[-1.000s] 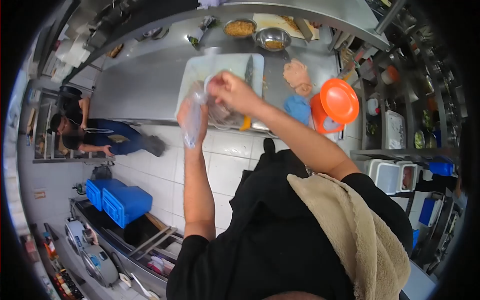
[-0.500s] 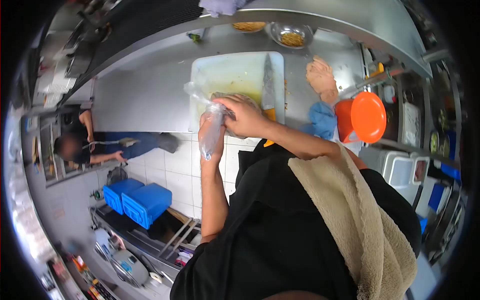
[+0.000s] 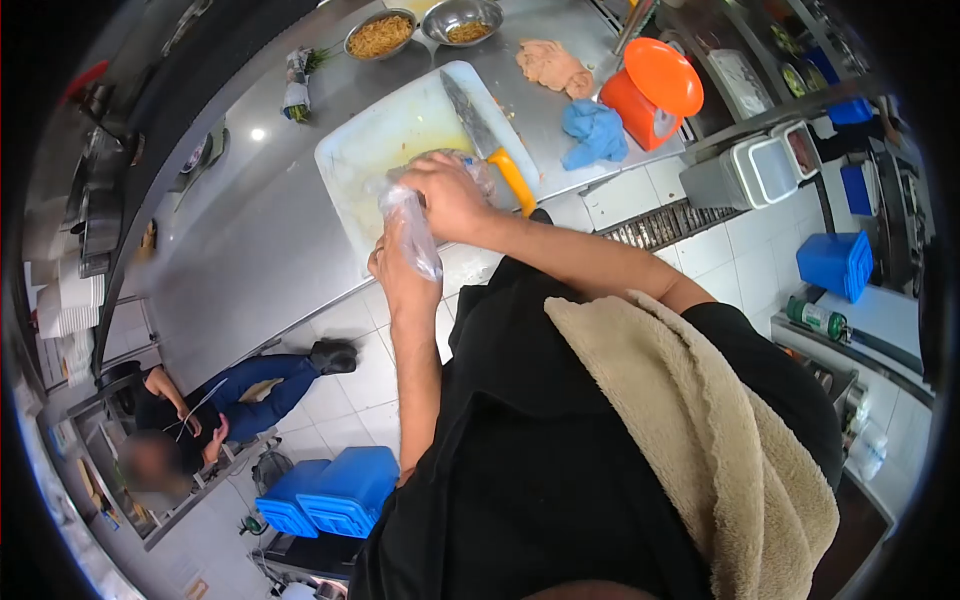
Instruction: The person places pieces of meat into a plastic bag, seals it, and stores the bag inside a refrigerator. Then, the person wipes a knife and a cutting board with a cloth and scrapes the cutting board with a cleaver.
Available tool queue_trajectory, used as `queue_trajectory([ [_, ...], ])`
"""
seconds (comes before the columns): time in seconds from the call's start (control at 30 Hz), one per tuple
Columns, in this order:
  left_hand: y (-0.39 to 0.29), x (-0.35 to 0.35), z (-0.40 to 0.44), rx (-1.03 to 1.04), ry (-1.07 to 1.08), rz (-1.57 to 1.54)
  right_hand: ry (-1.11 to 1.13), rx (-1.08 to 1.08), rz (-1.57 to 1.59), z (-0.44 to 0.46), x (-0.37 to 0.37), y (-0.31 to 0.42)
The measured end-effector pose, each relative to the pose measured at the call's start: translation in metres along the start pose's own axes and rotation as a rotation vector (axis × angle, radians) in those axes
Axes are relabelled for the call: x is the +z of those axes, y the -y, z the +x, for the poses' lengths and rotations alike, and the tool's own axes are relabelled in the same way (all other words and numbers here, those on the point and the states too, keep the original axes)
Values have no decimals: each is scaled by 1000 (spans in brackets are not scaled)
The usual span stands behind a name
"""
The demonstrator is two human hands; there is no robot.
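Note:
My left hand [image 3: 397,268] and my right hand [image 3: 447,196] are close together at the near edge of a white cutting board [image 3: 350,150]. Both are closed on a clear plastic bag [image 3: 413,238], whose loose end hangs over my left hand. The bag's fuller part bulges out behind my right hand, and I cannot make out its contents. On the board, right of my hands, lies a large knife [image 3: 474,118] with a yellow handle. A yellowish wet patch shows on the board around the bag.
Metal bowls hold yellow-brown shreds [image 3: 380,36] at the steel counter's far edge. A wrapped green bunch [image 3: 297,88] lies left of them. To the right are crumpled peach-coloured gloves [image 3: 553,67], a blue cloth [image 3: 594,133] and an orange container [image 3: 645,105]. Another person [image 3: 200,415] is at left, near blue bins [image 3: 350,490].
The view has turned and shifted, so the counter now appears slanted with more floor at right. Both hands stay on the bag. The other person's arms have shifted slightly.

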State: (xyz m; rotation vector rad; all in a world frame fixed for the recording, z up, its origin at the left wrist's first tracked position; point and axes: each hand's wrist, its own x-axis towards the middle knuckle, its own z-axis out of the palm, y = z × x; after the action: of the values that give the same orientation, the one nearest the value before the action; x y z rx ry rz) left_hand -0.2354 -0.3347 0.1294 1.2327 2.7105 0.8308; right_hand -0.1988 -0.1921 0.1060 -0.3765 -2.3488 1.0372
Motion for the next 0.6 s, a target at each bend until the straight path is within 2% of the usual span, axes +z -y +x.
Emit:
queue_trajectory([
  [0.13,32,7,4,-98,-15,-34,49,-5,121,-1,9,-12],
  [0.23,40,1,13,8,-152,-106,193,50,-28,-1,20,-18],
  [0.27,41,2,15,26,-178,-162,156,63,-9,-3,17,-13],
  [0.37,30,-8,11,52,-181,61,66,96,32,-13,11,11],
  [0.5,32,2,3,20,-197,-136,-12,158,13,-27,5,24],
  [0.6,12,2,-7,-192,-82,-663,-19,137,-23,-30,-8,10],
])
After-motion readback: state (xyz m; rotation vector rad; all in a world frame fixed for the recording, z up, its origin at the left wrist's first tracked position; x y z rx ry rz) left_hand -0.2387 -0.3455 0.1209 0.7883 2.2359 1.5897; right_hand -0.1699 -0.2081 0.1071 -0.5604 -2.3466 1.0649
